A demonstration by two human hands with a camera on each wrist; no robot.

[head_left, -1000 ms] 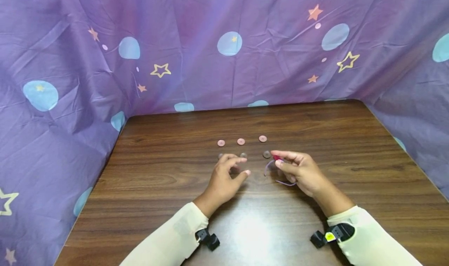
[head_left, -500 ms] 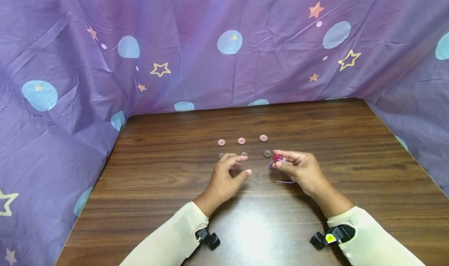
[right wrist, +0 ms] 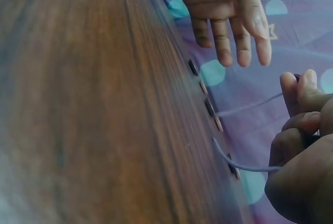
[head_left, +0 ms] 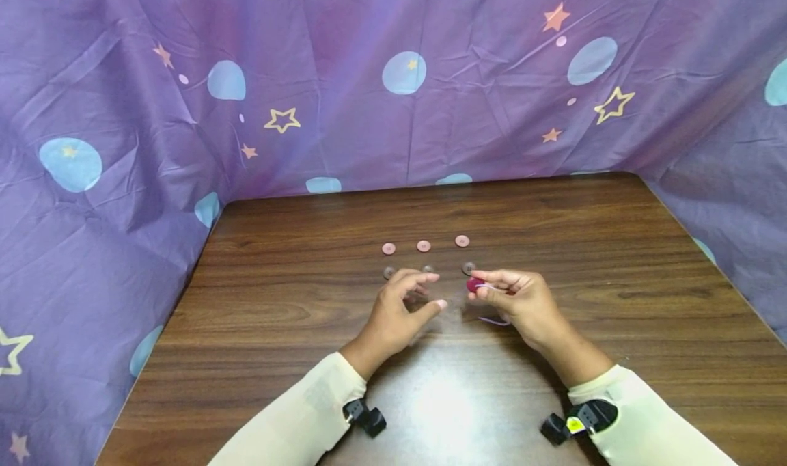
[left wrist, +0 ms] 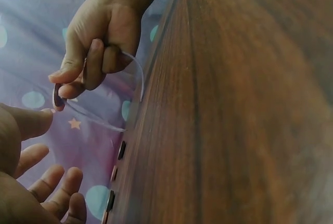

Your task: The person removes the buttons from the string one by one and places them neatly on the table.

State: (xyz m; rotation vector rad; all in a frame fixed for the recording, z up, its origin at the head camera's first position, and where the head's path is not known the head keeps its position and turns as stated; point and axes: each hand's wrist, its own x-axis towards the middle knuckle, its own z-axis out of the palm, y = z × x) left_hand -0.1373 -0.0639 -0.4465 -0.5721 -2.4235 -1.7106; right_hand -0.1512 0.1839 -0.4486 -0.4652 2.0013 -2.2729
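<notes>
My right hand pinches a dark red button between thumb and fingers, raised over the table. A thin purple cord hangs from that hand, one end curving out below the curled fingers. Another stretch of cord runs down from near the button in the left wrist view. To the left, my left hand holds nothing, its fingers spread and relaxed with the thumb apart. A brown button lies just behind the red one. Two more brown buttons, one a middle brown button, lie behind the left fingers.
Three pink buttons, among them a middle pink button, form a row behind the brown ones. The brown wooden table is bounded by a purple patterned cloth at the back and sides.
My right hand has moved slightly left and toward me with the red button, which now shows more of its face. The left hand has barely shifted.
</notes>
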